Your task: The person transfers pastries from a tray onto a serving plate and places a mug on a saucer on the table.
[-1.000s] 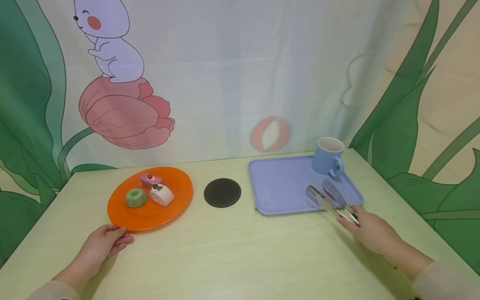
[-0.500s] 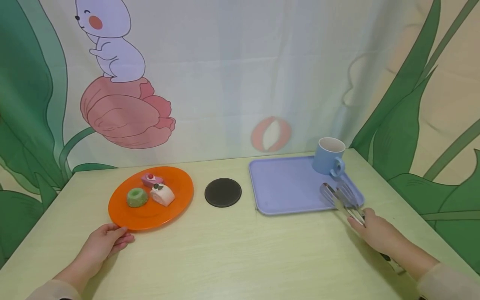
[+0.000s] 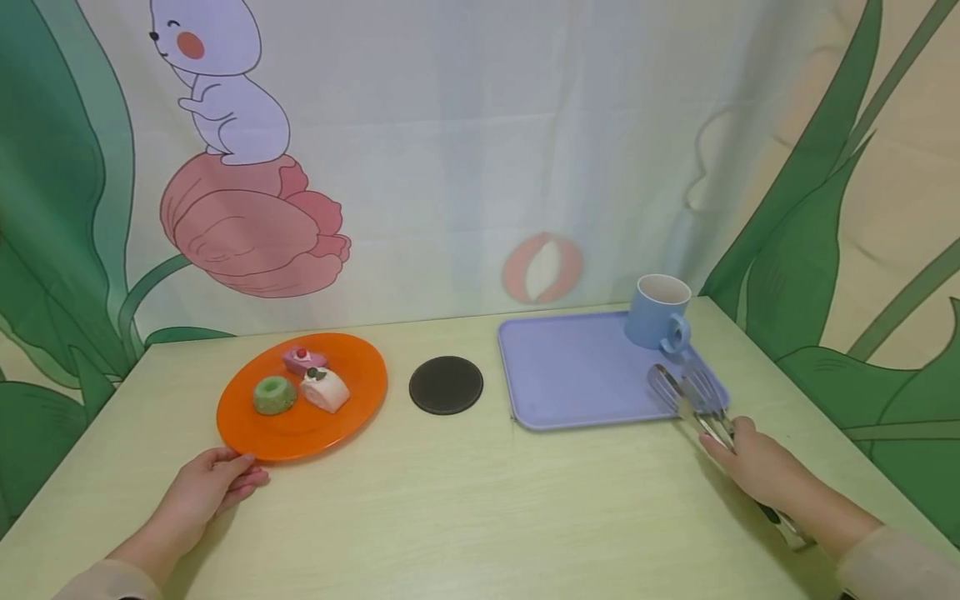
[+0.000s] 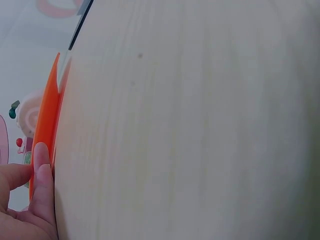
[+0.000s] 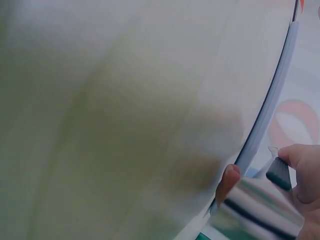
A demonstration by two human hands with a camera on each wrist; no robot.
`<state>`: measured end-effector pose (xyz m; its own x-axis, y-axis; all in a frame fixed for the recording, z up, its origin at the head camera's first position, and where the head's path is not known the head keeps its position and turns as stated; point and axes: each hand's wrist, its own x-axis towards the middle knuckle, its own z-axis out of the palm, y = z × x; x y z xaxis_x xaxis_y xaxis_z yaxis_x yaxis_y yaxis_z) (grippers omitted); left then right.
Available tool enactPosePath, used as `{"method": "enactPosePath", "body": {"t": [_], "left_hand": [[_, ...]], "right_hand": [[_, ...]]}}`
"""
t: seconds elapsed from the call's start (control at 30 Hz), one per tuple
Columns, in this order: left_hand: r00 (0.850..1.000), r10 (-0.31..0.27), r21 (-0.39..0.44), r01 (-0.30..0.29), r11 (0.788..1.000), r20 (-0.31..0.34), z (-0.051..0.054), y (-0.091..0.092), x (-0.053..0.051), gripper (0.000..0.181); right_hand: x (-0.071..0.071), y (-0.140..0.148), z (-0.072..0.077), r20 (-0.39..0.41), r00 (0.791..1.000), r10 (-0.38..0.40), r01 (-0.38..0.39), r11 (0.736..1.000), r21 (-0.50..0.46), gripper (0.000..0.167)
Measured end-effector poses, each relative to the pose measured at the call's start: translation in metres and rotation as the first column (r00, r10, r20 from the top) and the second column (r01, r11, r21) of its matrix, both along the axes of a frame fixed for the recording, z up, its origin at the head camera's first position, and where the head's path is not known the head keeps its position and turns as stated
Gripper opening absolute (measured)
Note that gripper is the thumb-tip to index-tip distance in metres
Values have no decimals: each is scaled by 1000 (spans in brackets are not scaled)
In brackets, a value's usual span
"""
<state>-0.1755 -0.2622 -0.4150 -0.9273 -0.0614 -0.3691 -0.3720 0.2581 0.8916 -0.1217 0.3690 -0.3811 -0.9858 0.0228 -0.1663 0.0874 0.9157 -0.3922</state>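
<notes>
An orange plate lies at the left of the table; the left hand pinches its near rim, thumb on top and fingers beneath. On it sit a green ring-shaped cake, a white cake roll and a pink cake piece with a red berry. The right hand grips metal food tongs, whose spread heads are over the near right corner of a lavender tray. Nothing shows between the heads. In the right wrist view, the tongs' handle lies between thumb and fingers.
A light blue mug stands at the tray's far right corner, handle toward the near right. Between plate and tray lies a round black coaster. A printed curtain hangs behind the table's back edge.
The right hand has drawn the tongs right over the tray, toward its near right corner, mostly in the first half second. The left hand and the plate stay in place.
</notes>
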Motion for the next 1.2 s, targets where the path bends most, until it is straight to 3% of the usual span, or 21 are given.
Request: {"method": "enactPosePath", "body": {"t": [0.3, 0.57, 1.2], "left_hand": [[1000, -10, 1, 10, 1000, -7, 2, 0, 0, 41], [1000, -8, -6, 8, 1000, -6, 3, 1, 1, 42], [1000, 10, -4, -10, 1000, 9, 2, 0, 1, 44]], "right_hand": [[-2, 1, -1, -2, 1000, 0, 0, 1000, -11, 78], [-3, 2, -4, -2, 1000, -12, 12, 999, -38, 72], [-16, 7, -5, 44, 999, -30, 29, 1000, 11, 80]]}}
